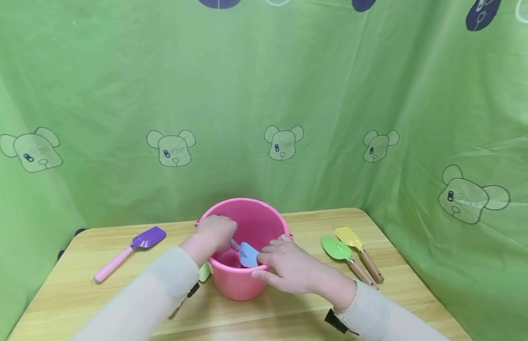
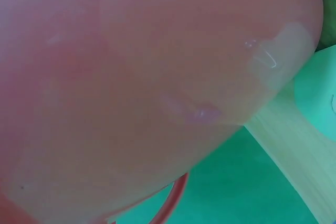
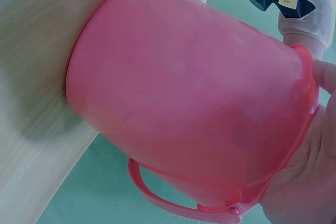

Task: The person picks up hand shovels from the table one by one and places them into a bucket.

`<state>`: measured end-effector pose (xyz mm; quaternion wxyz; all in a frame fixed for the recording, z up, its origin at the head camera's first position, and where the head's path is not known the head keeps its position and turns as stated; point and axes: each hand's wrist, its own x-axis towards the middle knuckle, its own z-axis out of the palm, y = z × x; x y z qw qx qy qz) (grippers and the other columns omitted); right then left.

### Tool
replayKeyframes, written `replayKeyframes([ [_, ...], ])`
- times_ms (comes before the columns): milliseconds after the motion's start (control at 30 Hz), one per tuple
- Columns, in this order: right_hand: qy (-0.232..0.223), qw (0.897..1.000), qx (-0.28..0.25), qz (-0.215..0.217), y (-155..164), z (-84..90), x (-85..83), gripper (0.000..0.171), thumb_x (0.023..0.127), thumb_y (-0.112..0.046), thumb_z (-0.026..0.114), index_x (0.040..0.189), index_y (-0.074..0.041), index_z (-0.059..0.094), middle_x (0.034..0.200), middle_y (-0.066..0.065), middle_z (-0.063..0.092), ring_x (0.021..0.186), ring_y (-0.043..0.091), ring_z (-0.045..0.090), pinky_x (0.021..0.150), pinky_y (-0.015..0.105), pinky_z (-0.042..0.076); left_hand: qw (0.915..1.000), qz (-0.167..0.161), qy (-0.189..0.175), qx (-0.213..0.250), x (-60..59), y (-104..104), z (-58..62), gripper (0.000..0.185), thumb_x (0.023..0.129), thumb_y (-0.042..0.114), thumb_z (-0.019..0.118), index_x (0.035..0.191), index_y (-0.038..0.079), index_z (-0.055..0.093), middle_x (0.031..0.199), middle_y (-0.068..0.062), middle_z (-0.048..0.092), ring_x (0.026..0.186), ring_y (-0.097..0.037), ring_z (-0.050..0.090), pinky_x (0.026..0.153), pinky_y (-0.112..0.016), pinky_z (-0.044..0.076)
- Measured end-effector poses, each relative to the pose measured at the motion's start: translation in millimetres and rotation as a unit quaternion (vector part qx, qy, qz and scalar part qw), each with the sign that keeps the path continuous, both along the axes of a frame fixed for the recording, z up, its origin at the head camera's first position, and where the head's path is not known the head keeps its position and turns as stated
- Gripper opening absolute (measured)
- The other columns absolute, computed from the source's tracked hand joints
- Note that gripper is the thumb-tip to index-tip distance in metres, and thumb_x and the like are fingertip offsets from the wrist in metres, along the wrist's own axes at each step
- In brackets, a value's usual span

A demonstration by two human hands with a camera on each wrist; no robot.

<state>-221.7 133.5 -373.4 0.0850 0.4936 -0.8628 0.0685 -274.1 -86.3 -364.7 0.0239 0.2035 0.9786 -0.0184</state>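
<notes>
A pink bucket point(image 1: 240, 282) stands upright on the wooden table, its mouth facing up. My left hand point(image 1: 217, 231) reaches over the left side of its rim and grips the handle of a small blue shovel, whose blade point(image 1: 248, 255) shows inside the bucket; the left fingers are mostly hidden. On the right side of the rim, my right hand point(image 1: 291, 266) holds on with the thumb outside and fingers inside. The bucket wall point(image 2: 131, 77) fills most of the left wrist view. Its curved carrying handle point(image 3: 157, 199) hangs out in the right wrist view.
A purple shovel point(image 1: 148, 237) with a pink handle lies on the left. Right of the bucket lie a green trowel point(image 1: 336, 248) and a yellow trowel point(image 1: 349, 237), both wooden-handled. A pale green piece point(image 1: 205, 272) shows beside the bucket, partly hidden. Green cloth point(image 1: 246, 85) encloses the table.
</notes>
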Motion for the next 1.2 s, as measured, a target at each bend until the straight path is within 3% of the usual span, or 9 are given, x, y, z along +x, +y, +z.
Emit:
replayKeyframes([
  [133, 0.002, 1.000, 0.003, -0.001, -0.5, -0.1, -0.1, 0.041, 0.103, -0.057, 0.040, 0.078, -0.026, 0.052, 0.071, -0.014, 0.039, 0.073, 0.009, 0.039, 0.080, 0.031, 0.033, 0.9998, 0.003, -0.018, 0.001, -0.5, 1.5, -3.9, 0.031, 0.083, 0.040, 0.081, 0.073, 0.020, 0.058, 0.071, 0.005, 0.057, 0.072, -0.019, 0.060, 0.077, -0.039, 0.053],
  [400, 0.002, 1.000, 0.004, -0.001, -1.7, 0.1, -0.5, 0.041, 0.103, -0.056, 0.040, 0.081, -0.026, 0.057, 0.073, -0.015, 0.042, 0.075, 0.008, 0.041, 0.082, 0.032, 0.034, 0.9947, 0.005, -0.099, 0.027, 0.0, 3.7, -8.4, 0.031, 0.078, 0.033, 0.086, 0.077, 0.016, 0.059, 0.072, 0.003, 0.059, 0.071, -0.016, 0.059, 0.073, -0.035, 0.052],
  [967, 0.007, 1.000, -0.003, 0.001, -1.0, 0.4, 1.6, 0.040, 0.103, -0.055, 0.042, 0.078, -0.026, 0.051, 0.071, -0.014, 0.039, 0.074, 0.009, 0.039, 0.081, 0.032, 0.033, 0.9923, -0.002, -0.124, -0.002, -2.0, 5.7, -7.4, 0.037, 0.081, 0.040, 0.083, 0.073, 0.015, 0.058, 0.071, 0.002, 0.059, 0.068, -0.016, 0.058, 0.071, -0.033, 0.052],
  [1200, 0.013, 1.000, -0.006, 0.002, -0.6, -0.1, 1.0, 0.039, 0.103, -0.055, 0.042, 0.077, -0.026, 0.051, 0.071, -0.014, 0.038, 0.073, 0.009, 0.038, 0.080, 0.031, 0.032, 0.9885, 0.011, -0.151, 0.007, -3.6, 6.3, -5.9, 0.033, 0.083, 0.036, 0.082, 0.076, 0.013, 0.059, 0.073, 0.000, 0.059, 0.068, -0.016, 0.057, 0.068, -0.031, 0.050],
])
